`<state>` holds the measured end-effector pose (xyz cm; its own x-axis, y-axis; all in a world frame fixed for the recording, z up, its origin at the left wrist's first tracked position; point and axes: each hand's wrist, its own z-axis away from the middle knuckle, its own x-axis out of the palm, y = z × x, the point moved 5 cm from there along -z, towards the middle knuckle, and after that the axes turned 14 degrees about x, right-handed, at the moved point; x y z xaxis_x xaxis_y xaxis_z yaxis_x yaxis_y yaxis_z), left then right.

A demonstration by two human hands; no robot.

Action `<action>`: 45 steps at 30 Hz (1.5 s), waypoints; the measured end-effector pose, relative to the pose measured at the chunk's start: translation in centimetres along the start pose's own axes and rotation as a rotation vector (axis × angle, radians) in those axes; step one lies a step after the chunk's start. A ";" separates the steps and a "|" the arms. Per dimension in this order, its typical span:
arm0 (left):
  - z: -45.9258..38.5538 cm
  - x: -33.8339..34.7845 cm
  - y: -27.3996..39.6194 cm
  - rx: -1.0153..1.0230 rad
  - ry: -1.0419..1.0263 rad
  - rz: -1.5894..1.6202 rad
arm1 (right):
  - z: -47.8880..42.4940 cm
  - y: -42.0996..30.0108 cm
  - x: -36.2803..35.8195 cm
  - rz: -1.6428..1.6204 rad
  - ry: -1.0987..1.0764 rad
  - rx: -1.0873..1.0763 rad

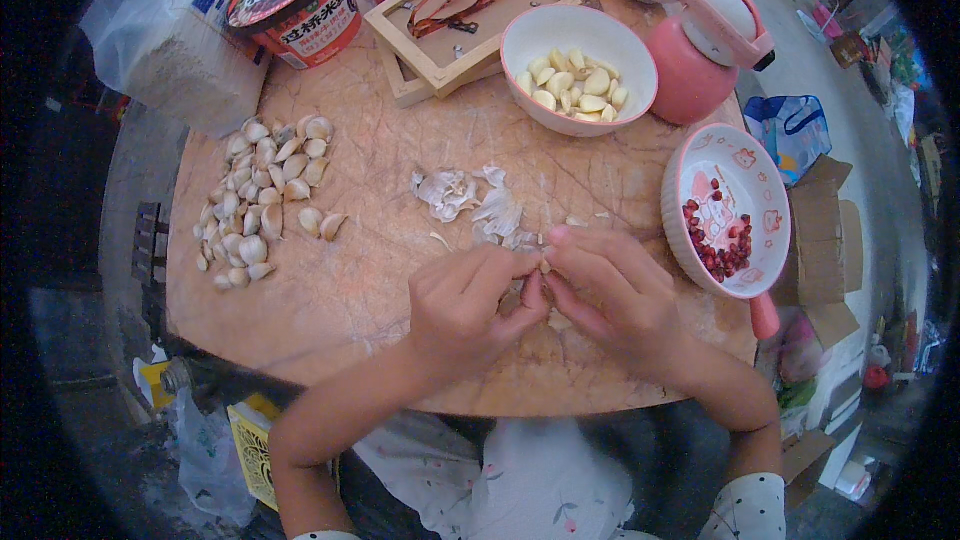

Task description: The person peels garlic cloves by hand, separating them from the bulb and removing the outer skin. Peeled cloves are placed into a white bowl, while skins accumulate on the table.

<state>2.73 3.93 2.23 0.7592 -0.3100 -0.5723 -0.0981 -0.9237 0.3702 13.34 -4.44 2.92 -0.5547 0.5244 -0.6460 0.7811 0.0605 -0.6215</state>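
Observation:
My left hand (472, 300) and my right hand (619, 289) meet at the fingertips over the near middle of the table. Between them they pinch a small garlic clove (545, 265), mostly hidden by the fingers. Just beyond my hands lie papery garlic skins (499, 211) and a piece of garlic bulb husk (446, 193). To the left spreads a pile of unpeeled garlic cloves (251, 195). Peeled garlic cloves (577, 86) fill the bottom of a white bowl (517, 52) with a pink rim, farther off to the right.
Right of my hands stands a pink-handled dish (679, 240) with pomegranate seeds (720, 251). A pink flask (694, 67) is beside the bowl. Behind are wooden frames (442, 79) with eyeglasses (442, 7) on top, an instant noodle tub (300, 7), and a plastic bag (180, 67).

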 end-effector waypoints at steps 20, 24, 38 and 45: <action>-0.5 -0.1 -0.5 -0.120 -0.008 0.313 | -0.4 0.6 -0.7 -0.116 0.005 0.000; -0.5 0.0 -0.4 -0.138 0.003 0.330 | -0.2 0.6 -0.8 -0.107 0.000 -0.004; -0.5 -0.6 0.5 0.059 0.005 -0.084 | 0.4 -0.6 -0.2 0.087 0.014 -0.209; -0.1 -1.1 -2.3 -0.262 -0.071 -0.151 | -0.1 0.9 -0.8 -0.511 -0.140 0.087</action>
<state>2.16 6.38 2.05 0.7048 -0.1969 -0.6815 0.1891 -0.8738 0.4480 14.48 -4.75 2.93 -0.8957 0.3274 -0.3008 0.3780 0.2045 -0.9029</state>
